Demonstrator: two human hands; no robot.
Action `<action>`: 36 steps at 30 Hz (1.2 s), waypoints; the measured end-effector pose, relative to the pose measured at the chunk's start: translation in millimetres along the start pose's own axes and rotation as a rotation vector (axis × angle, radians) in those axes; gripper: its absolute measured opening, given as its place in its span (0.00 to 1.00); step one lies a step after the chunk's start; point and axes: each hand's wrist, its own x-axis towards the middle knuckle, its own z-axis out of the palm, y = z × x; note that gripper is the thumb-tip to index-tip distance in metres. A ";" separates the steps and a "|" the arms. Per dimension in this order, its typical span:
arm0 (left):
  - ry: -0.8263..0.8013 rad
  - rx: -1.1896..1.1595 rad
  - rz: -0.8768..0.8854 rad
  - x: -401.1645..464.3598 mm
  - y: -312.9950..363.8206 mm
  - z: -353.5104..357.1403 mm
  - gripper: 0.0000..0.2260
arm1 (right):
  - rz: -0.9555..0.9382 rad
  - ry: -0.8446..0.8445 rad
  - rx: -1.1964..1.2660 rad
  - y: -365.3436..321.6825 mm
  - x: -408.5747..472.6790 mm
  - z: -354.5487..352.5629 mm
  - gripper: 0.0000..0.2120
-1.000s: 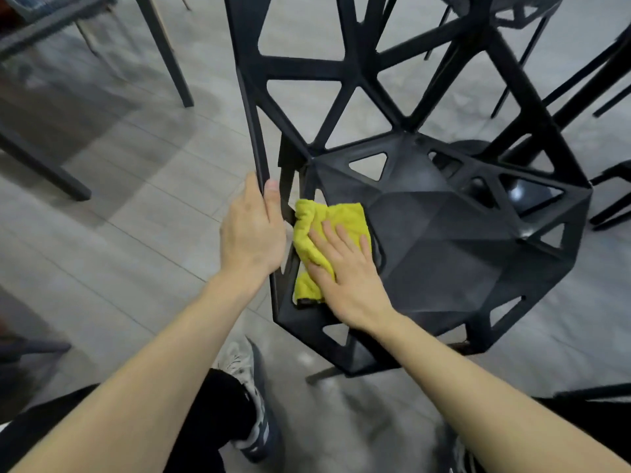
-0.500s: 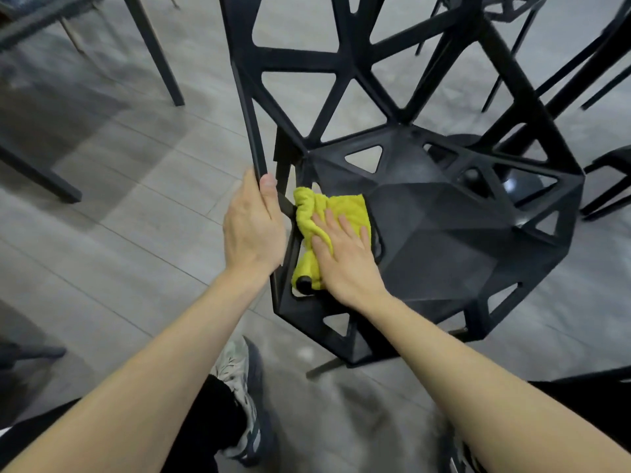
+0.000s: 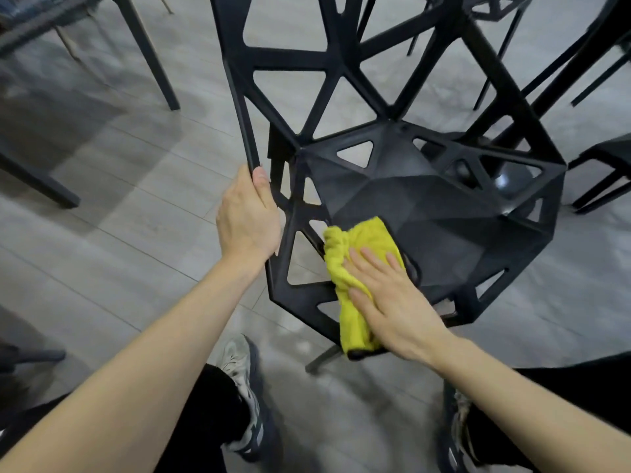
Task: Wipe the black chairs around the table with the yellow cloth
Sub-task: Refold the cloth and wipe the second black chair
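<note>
Mid-wipe on one chair (image 3: 426,206): right hand (image 3: 392,302), grip flat, presses the cloth (image 3: 358,240) on its seat, left hand (image 3: 247,220) gripping the frame; other chairs look untouched.

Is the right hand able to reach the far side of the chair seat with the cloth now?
Probably yes. The right hand lies flat on the yellow cloth at the near edge of the seat, and nothing lies on the seat beyond it.
</note>
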 end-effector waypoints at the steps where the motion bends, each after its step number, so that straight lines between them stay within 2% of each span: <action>1: 0.004 -0.015 0.006 0.0 0.2 1.3 0.22 | 0.003 0.017 -0.052 -0.3 -11.5 4.8 0.29; 3: 0.010 -0.033 0.016 0.1 -0.6 4.2 0.23 | 0.060 0.048 -0.105 -9.1 19.7 8.9 0.31; 6: 0.022 -0.057 0.024 4.4 -6.6 5.4 0.25 | 0.189 0.044 0.049 -32.1 127.4 16.2 0.30; 8: 0.024 -0.076 0.007 5.9 -8.3 4.6 0.26 | 0.222 0.057 0.137 -42.4 164.9 18.7 0.28; 10: 0.010 -0.068 -0.014 8.0 -5.7 3.7 0.26 | 0.171 0.060 0.168 -45.7 142.1 16.5 0.27; 12: 0.012 -0.091 0.003 7.4 -3.2 2.6 0.25 | 0.098 0.063 0.217 -42.0 76.7 10.6 0.25; 14: 0.008 -0.103 0.005 7.2 -1.2 3.4 0.24 | 0.146 0.031 0.338 -33.1 29.8 -0.1 0.23; 16: 0.001 -0.095 0.004 6.8 -2.1 5.2 0.23 | 0.150 -0.026 0.314 -27.0 43.3 -9.3 0.23; 18: -0.004 -0.088 0.003 7.8 -3.4 4.9 0.23 | 0.142 -0.096 0.206 -30.2 96.9 -5.3 0.26; 21: -0.009 -0.064 -0.024 10.3 -4.6 3.6 0.25 | 0.132 -0.106 0.178 -37.9 140.6 -3.9 0.27; 23: -0.019 -0.059 -0.033 11.6 -1.7 2.7 0.24 | 0.106 -0.148 0.193 -20.4 114.9 -19.5 0.25; 26: -0.040 -0.077 -0.038 10.0 4.2 2.6 0.21 | 0.071 -0.227 0.179 17.0 27.1 -46.7 0.23; 29: -0.051 -0.105 -0.049 8.8 4.9 2.7 0.19 | -0.014 -0.127 -0.071 16.0 -17.2 -27.1 0.28; 31: -0.059 -0.108 -0.055 6.6 6.6 2.5 0.19 | 0.091 0.073 -0.256 -23.3 -10.4 19.0 0.30; 34: -0.072 -0.101 -0.059 6.1 6.4 -1.5 0.18 | 0.212 0.310 -0.074 -106.2 13.9 66.9 0.29; 36: -0.094 -0.078 -0.061 5.5 7.6 -7.8 0.16 | 0.114 0.309 -0.021 -115.0 12.1 67.7 0.29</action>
